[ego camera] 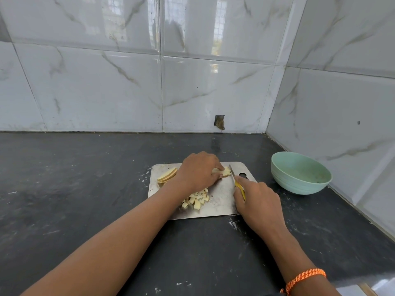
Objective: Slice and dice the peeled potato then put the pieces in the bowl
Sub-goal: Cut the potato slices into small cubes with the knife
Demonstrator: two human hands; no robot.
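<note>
Head view: left hand [197,170] pins potato strips [224,171] (on the steel board [222,201]); right hand [257,201] grips the knife [236,181].

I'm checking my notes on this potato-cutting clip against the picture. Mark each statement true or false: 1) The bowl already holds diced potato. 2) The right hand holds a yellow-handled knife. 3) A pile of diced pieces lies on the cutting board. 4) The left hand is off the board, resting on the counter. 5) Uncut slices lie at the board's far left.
1) False. The green bowl holds no potato pieces.
2) True. The right hand grips the knife.
3) True. The diced pieces lie on the cutting board.
4) False. The left hand holds potato strips down on the board.
5) True. The slices lie there.
</note>
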